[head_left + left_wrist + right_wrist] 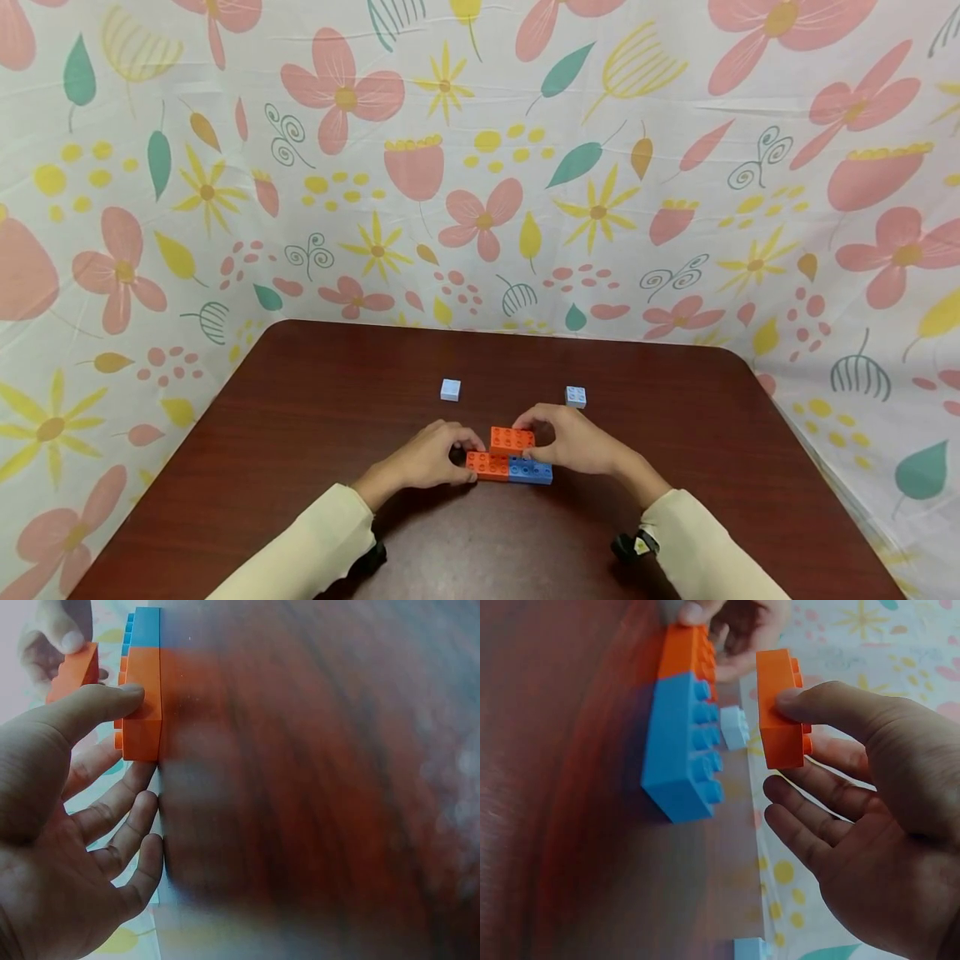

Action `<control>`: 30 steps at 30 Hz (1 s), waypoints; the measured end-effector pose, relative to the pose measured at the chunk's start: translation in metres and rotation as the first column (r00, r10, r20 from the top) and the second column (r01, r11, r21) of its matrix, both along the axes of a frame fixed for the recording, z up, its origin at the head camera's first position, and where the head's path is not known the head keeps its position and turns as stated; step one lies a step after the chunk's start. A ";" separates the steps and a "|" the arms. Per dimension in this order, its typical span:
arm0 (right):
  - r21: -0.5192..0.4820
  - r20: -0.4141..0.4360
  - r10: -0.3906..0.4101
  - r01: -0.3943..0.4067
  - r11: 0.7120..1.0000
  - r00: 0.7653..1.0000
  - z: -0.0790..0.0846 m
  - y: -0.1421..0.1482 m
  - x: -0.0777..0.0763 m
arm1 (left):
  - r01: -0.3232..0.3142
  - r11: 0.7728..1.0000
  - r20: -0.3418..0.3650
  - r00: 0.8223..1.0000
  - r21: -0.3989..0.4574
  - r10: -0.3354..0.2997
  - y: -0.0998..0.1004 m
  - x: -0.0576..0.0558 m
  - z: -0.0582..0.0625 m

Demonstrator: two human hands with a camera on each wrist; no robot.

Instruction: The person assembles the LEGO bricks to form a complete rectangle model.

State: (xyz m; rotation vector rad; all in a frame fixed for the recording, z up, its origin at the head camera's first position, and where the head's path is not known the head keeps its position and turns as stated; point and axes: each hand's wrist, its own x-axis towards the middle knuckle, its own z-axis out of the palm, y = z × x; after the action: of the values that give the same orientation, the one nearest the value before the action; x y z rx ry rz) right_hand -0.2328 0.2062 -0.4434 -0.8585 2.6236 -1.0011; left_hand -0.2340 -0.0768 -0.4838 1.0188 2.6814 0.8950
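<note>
On the table, an orange toy building brick (482,468) lies end to end with a blue brick (531,475), studs up. My left hand (429,457) pinches the orange one at its left end, thumb (112,701) on the near side. Just above these two, my right hand (576,440) holds a second orange brick (775,690) between thumb and fingers. A gap shows between this raised brick and the studs of the blue brick in the right wrist view.
Two small pale blue bricks stand farther back on the dark wooden table (360,367), one left (450,390) and one right (575,396). A flower-patterned cloth (480,125) hangs behind the table and at its sides.
</note>
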 end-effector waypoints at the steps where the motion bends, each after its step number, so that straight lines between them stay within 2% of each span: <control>1: 0.001 -0.004 0.008 -0.008 1.000 1.000 -0.001 0.000 0.001 | 0.000 1.000 0.000 1.000 0.000 0.000 0.000 0.000 0.000; 14: -0.002 0.021 0.028 -0.028 1.000 0.999 -0.018 -0.002 0.010 | -0.011 1.000 0.001 1.000 -0.008 0.011 0.001 0.000 0.000; 24: 0.005 -0.035 0.044 -0.044 0.999 0.998 -0.017 -0.003 0.011 | -0.022 1.000 -0.003 1.000 -0.011 0.022 0.004 0.001 0.004; 30: 0.022 -0.060 0.056 -0.055 0.998 0.997 -0.016 -0.005 0.011 | -0.024 0.998 -0.018 1.000 0.057 0.025 0.012 0.005 0.010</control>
State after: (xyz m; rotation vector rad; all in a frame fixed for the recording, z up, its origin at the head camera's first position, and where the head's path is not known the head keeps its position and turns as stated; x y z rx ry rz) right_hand -0.2219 0.2016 -0.4593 -0.9659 2.6398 -0.9466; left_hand -0.2294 -0.0645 -0.4734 1.0127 2.7048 0.9762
